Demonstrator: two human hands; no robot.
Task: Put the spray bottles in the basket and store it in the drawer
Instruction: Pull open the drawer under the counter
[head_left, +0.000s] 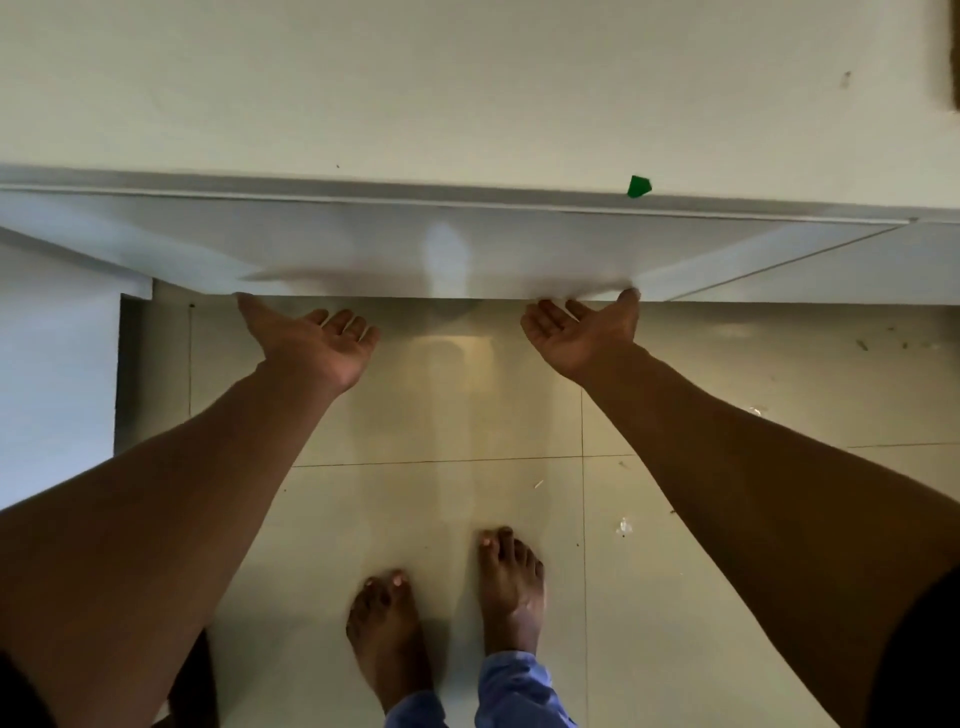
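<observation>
I look straight down at a white drawer front (447, 249) under a pale countertop (415, 88). My left hand (317, 338) is palm up, thumb tip touching the drawer front's lower edge, fingers loosely curled and holding nothing. My right hand (584, 330) is also palm up, with thumb and fingertips at that same lower edge further right. No spray bottle or basket is visible; the drawer front looks flush with its neighbour, and its inside is hidden.
A small green scrap (638, 187) sits on the countertop edge. Another white cabinet front (831, 265) lies to the right, a white panel (52, 374) to the left. My bare feet (452, 597) stand on glossy beige floor tiles (701, 571) with small bits of debris.
</observation>
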